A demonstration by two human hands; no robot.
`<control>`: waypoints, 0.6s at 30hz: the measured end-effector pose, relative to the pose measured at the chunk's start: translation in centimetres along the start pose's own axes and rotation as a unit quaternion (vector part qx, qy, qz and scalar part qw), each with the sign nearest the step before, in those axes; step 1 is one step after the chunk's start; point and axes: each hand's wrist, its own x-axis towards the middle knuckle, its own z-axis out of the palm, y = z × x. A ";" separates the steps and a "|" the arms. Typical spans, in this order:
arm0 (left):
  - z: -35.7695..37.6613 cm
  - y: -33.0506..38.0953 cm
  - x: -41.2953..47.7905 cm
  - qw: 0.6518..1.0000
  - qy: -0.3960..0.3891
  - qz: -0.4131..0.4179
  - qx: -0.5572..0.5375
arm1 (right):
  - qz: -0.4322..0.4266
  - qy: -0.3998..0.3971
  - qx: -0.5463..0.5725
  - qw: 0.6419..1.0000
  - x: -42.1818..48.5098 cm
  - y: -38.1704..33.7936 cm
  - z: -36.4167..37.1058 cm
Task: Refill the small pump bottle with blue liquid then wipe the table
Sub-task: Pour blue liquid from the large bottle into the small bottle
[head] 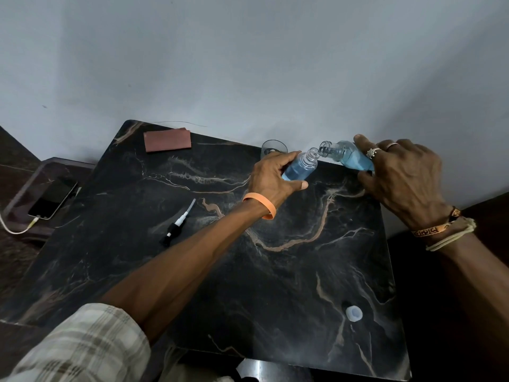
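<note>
My left hand (271, 176) grips the small clear bottle (301, 168), which is tilted, uncapped and mostly full of blue liquid. My right hand (400, 175) holds a larger clear bottle (347, 157) of blue liquid, tipped over with its open mouth right at the small bottle's neck. Both are held above the far right of the dark marble table (248, 271). The pump head (177, 220) with its white tube lies on the table to the left. A white cap (354, 313) lies near the front right. A folded brown cloth (167, 139) lies at the back left.
A clear glass (272, 150) stands by the wall just behind my left hand. A phone (52, 198) on a charging cable lies on a lower surface to the left. The grey wall runs along the table's far edge.
</note>
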 end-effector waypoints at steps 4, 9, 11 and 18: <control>0.0 0.1 0.0 1.000 0.000 0.006 0.000 | 0.000 0.005 0.000 1.000 0.0 0.1 0.1; 0.0 0.0 0.0 1.000 0.000 0.008 0.006 | -0.004 0.012 0.008 1.000 -0.1 0.1 0.2; 0.0 0.0 0.0 1.000 0.000 0.007 0.007 | -0.003 0.008 0.009 1.000 -0.1 0.1 0.2; 0.2 -0.1 0.0 1.000 0.000 0.000 0.002 | 0.003 -0.002 0.001 1.000 -0.2 0.0 -0.1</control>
